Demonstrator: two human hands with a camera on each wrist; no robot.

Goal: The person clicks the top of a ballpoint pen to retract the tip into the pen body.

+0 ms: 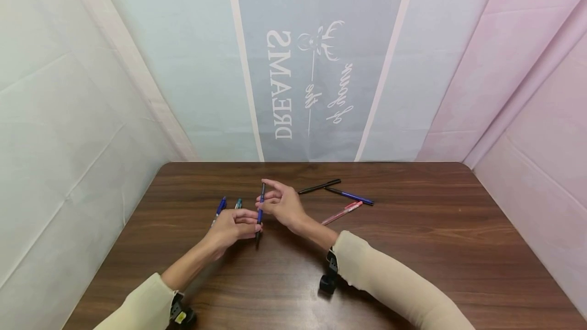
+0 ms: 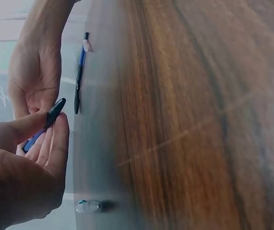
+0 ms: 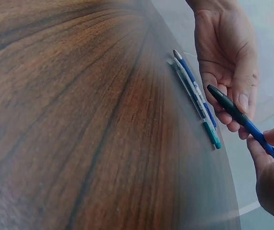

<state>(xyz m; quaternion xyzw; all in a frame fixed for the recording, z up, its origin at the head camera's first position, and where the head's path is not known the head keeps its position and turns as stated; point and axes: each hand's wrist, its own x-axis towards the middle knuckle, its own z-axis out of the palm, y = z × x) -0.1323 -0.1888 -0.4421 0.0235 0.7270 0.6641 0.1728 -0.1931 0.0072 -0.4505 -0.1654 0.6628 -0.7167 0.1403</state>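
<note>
A blue pen with a black grip section (image 1: 260, 214) is held upright but slightly slanted above the table, between both hands. Near its lower black part, the left hand (image 1: 231, 229) pinches it between thumb and fingers. The right hand (image 1: 285, 207) pinches the blue barrel (image 3: 256, 134) higher up, its index finger reaching to the pen's top end. In the right wrist view the black tapered end points away from the right hand, past the left thumb (image 3: 244, 96).
Left of the hands lie a blue pen (image 1: 221, 204) and a clear pen with a teal end (image 1: 238, 203), both partly hidden. To the right lie a black pen (image 1: 321, 186), a blue-and-black pen (image 1: 352, 196) and a pink-red pen (image 1: 343, 213) on the wooden table (image 1: 412, 248). Fabric curtains (image 1: 206, 90) surround it.
</note>
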